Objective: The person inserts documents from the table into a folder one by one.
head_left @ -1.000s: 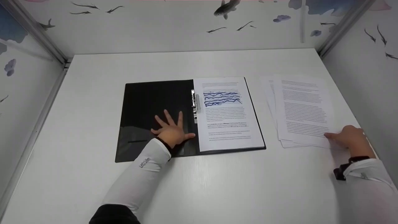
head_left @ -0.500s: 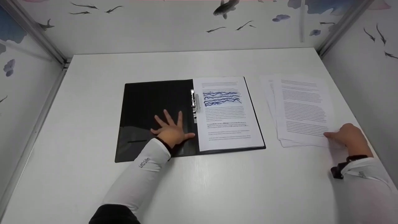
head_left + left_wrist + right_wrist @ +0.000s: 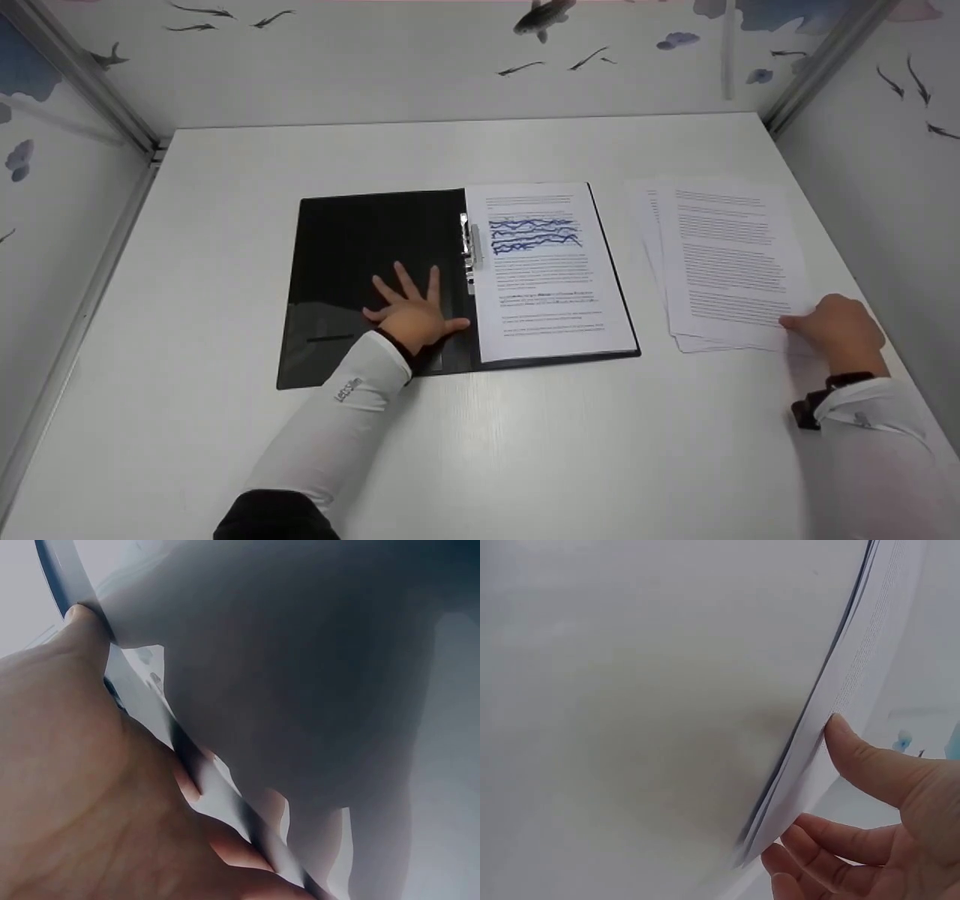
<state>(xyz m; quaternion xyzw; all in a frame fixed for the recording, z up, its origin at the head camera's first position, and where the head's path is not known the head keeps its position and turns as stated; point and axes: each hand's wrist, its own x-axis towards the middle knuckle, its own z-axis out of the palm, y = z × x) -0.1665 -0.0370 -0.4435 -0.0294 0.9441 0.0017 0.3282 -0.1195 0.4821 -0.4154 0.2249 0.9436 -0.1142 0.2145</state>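
Note:
A black folder (image 3: pixel 375 240) lies open on the white table, with a metal clip (image 3: pixel 469 251) along its spine. On its right side is a printed sheet (image 3: pixel 551 315) with blue scribbles across several lines. My left hand (image 3: pixel 411 324) rests palm down on the left cover, fingers spread, thumb close to the spine. To the right of the folder lie loose printed sheets (image 3: pixel 727 255), slightly fanned. My right hand (image 3: pixel 840 330) pinches their near right corner. In the right wrist view its thumb (image 3: pixel 862 757) presses the top sheet, and the other fingers curl at the paper's edge.
Panels (image 3: pixel 420 67) with painted fish and plants enclose the table (image 3: pixel 465 450) at the back and both sides. The right panel stands close beside my right hand. A clear pocket (image 3: pixel 322 322) covers the lower part of the folder's left cover.
My right wrist has shifted slightly left, its thumb staying on the sheets' corner. My left hand and the folder have not moved.

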